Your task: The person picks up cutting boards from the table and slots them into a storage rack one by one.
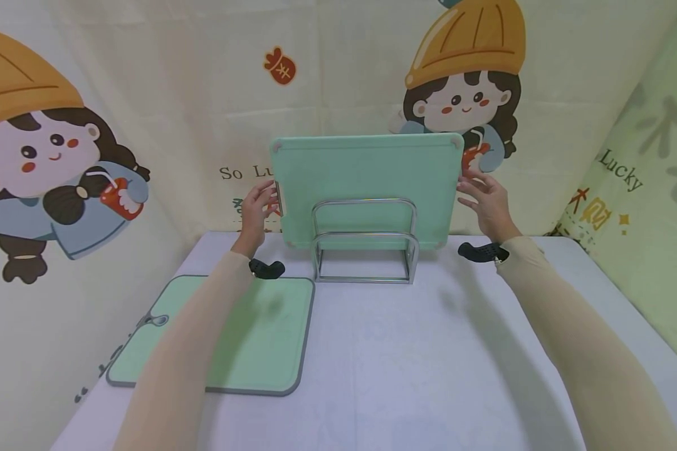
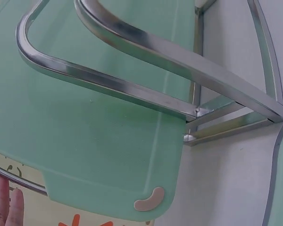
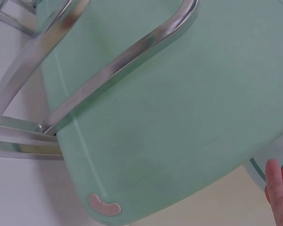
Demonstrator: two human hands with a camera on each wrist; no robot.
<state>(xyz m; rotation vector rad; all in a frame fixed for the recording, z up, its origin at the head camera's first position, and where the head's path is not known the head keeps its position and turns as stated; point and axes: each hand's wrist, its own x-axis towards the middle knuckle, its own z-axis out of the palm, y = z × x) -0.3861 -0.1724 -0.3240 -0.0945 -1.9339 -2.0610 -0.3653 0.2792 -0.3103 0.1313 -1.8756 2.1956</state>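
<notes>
A light green cutting board [image 1: 367, 169] stands upright in a silver metal rack [image 1: 367, 201], behind its two visible hoops. At the board's left edge, my left hand [image 1: 254, 210] has its fingertips right at the thin metal handle [image 2: 23, 181]; in the left wrist view the fingers [image 2: 15, 207] look straight. My right hand [image 1: 488, 200] is beside the right edge with fingers spread. The right wrist view shows those fingers [image 3: 276, 188] extended just off the board's side. A pinkish pad [image 3: 104, 205] marks a lower corner of the board.
Another green cutting board [image 1: 259, 351] with a grey rim lies flat at the left of the white table [image 1: 383, 369], partly under my left forearm. Printed cloth [image 1: 344, 81] hangs close behind the rack and along the sides.
</notes>
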